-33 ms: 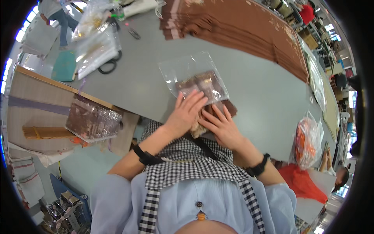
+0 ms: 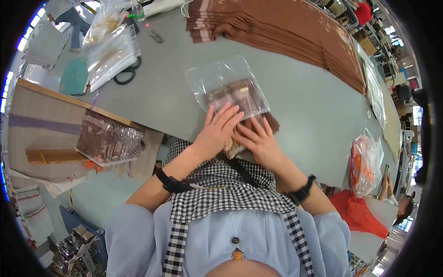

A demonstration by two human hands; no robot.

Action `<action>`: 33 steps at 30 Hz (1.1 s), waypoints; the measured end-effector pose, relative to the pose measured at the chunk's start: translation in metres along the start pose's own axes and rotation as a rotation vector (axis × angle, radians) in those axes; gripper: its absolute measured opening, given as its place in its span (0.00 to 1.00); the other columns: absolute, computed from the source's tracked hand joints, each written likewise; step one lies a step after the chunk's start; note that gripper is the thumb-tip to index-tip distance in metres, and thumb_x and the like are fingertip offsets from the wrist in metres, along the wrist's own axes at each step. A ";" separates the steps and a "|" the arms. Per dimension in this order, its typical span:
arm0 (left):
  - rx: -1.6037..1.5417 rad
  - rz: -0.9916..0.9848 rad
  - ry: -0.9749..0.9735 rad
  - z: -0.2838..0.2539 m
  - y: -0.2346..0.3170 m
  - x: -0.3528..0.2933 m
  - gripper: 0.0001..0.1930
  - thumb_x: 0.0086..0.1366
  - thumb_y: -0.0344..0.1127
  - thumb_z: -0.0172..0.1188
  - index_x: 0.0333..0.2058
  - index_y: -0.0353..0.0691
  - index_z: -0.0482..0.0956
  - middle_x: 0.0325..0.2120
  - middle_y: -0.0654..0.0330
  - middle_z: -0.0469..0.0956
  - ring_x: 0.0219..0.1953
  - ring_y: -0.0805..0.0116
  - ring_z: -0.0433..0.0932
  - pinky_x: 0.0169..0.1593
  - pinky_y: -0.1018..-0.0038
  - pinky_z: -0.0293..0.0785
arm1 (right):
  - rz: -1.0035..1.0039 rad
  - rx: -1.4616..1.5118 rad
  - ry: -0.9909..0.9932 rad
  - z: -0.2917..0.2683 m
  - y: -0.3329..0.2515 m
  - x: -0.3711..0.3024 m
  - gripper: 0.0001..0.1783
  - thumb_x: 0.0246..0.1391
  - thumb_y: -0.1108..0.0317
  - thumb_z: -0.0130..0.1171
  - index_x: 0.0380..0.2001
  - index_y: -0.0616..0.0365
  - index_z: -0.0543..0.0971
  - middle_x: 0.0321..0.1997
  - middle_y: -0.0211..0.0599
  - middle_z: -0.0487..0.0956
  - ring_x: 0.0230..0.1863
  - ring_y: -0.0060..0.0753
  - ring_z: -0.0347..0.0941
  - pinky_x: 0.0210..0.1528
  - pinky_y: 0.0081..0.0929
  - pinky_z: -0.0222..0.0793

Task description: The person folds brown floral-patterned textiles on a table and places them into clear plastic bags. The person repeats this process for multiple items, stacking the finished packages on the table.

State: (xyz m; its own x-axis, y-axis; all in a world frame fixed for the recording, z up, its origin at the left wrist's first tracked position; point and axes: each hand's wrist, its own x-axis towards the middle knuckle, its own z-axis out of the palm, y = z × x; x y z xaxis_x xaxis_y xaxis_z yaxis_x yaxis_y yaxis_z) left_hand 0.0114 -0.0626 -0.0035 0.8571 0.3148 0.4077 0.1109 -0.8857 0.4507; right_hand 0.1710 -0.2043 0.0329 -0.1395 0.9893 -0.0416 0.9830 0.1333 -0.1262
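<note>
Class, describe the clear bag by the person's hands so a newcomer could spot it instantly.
Find the large grey table, then the left hand and right hand at its near edge. Partly under the left hand is a clear bag with brown contents. Unlike the stacked bags on the wooden surface at left, it lies singly, its far end transparent and unfilled.

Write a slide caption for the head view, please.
Both hands rest over folded brown fabric, partly covered by a clear plastic bag, on a grey table.
</note>
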 end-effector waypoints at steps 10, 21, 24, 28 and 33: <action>0.032 0.044 -0.241 0.011 0.058 -0.036 0.25 0.58 0.44 0.60 0.54 0.44 0.73 0.57 0.54 0.67 0.63 0.53 0.62 0.66 0.58 0.55 | 0.107 0.666 0.407 0.009 -0.018 0.004 0.23 0.43 0.85 0.49 0.42 0.56 0.81 0.52 0.44 0.76 0.51 0.46 0.75 0.50 0.33 0.74; -0.165 0.106 -0.517 -0.021 0.047 -0.008 0.31 0.59 0.53 0.59 0.57 0.40 0.70 0.55 0.49 0.70 0.60 0.51 0.64 0.64 0.56 0.57 | -0.040 0.011 0.350 0.026 0.001 0.083 0.28 0.45 0.75 0.55 0.55 0.57 0.72 0.67 0.46 0.62 0.68 0.58 0.55 0.67 0.54 0.52; -0.532 -0.069 -0.759 -0.059 0.022 0.020 0.18 0.62 0.45 0.59 0.48 0.45 0.78 0.42 0.55 0.81 0.46 0.53 0.78 0.49 0.63 0.74 | -0.011 0.133 0.344 0.024 -0.013 0.062 0.30 0.46 0.70 0.57 0.57 0.55 0.70 0.69 0.49 0.59 0.69 0.59 0.51 0.68 0.59 0.48; -0.121 -0.033 -0.276 -0.051 -0.041 0.069 0.24 0.65 0.52 0.53 0.56 0.48 0.73 0.58 0.51 0.68 0.63 0.51 0.63 0.61 0.52 0.60 | -0.085 0.331 0.055 0.027 -0.031 0.040 0.38 0.49 0.51 0.61 0.64 0.40 0.65 0.71 0.42 0.56 0.72 0.57 0.45 0.68 0.67 0.39; 0.189 -0.120 -0.341 -0.009 -0.059 0.065 0.33 0.67 0.62 0.44 0.66 0.55 0.59 0.69 0.57 0.50 0.71 0.54 0.43 0.67 0.39 0.36 | -0.076 0.126 -0.019 0.024 -0.033 0.052 0.40 0.49 0.37 0.55 0.66 0.27 0.61 0.72 0.34 0.55 0.74 0.56 0.38 0.68 0.72 0.29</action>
State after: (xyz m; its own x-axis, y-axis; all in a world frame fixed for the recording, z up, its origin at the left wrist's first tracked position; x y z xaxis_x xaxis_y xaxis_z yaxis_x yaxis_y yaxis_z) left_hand 0.0566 0.0131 0.0038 0.9465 0.3170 0.0597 0.2840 -0.9067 0.3120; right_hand 0.1286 -0.1583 0.0115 -0.2160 0.9753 -0.0455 0.9470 0.1980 -0.2529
